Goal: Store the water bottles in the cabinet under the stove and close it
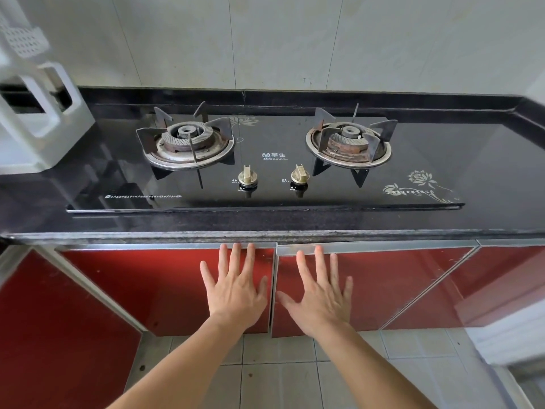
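Note:
Under the black two-burner stove (265,160) the cabinet has two red glossy doors, both shut, meeting at a metal seam. My left hand (236,287) lies flat on the left door (141,278), fingers spread, fingertips near its top metal rail. My right hand (321,290) lies flat on the right door (392,278) in the same way. Neither hand holds anything. No water bottles are in view.
A white plastic rack (38,113) stands on the black counter at the far left. Another red door (50,326) angles off to the left and one to the right. Pale floor tiles (280,379) lie below. A white edge juts in at lower right.

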